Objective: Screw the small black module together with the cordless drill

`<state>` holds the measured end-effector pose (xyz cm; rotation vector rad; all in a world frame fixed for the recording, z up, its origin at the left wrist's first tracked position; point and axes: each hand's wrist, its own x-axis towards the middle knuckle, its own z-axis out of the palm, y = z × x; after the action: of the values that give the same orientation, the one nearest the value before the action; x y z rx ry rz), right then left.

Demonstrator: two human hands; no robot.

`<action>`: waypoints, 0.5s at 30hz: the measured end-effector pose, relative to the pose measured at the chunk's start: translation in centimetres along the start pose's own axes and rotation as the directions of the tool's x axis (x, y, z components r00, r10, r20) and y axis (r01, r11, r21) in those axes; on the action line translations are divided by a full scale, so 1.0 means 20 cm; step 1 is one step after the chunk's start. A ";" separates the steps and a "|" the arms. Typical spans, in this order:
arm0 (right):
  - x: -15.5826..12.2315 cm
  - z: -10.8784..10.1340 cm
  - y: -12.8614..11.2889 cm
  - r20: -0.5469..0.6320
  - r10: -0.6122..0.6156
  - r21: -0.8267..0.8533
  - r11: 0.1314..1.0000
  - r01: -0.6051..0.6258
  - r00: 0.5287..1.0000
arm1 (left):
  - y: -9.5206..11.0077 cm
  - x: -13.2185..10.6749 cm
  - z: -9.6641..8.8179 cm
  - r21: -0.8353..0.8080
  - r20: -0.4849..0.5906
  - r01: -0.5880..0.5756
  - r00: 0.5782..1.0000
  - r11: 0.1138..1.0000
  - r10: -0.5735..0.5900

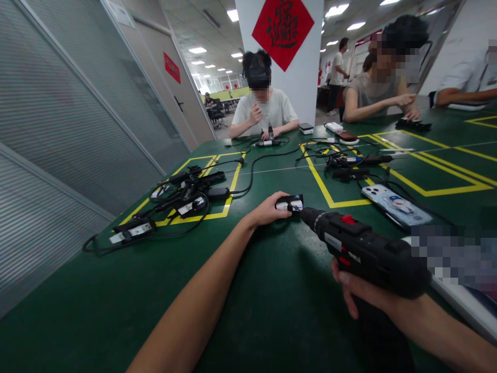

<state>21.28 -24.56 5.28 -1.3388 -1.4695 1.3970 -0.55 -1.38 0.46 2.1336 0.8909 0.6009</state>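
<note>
My right hand is wrapped round the grip of a black cordless drill with red buttons. The drill's chuck points left, at a small black-and-white box-shaped part on the green table. My left hand grips that part from its left side. The chuck's front end is right beside the part; whether a bit touches it is too small to tell. Part of the drill's handle is hidden behind my right fingers.
A heap of black devices and cables lies to the left. More cables and tools lie at right, near a phone. Co-workers sit across the green table, one wearing a headset. Yellow tape marks the tabletop.
</note>
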 end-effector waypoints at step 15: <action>0.00 -0.01 -0.03 0.022 -0.001 0.037 0.999 0.000 1.000 | 0.00 0.00 0.00 0.007 0.006 0.009 1.000 1.000 -0.009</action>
<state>21.26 -24.44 5.82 -1.3037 -1.4520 1.4361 -0.55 -1.32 0.48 2.1351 0.9002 0.5872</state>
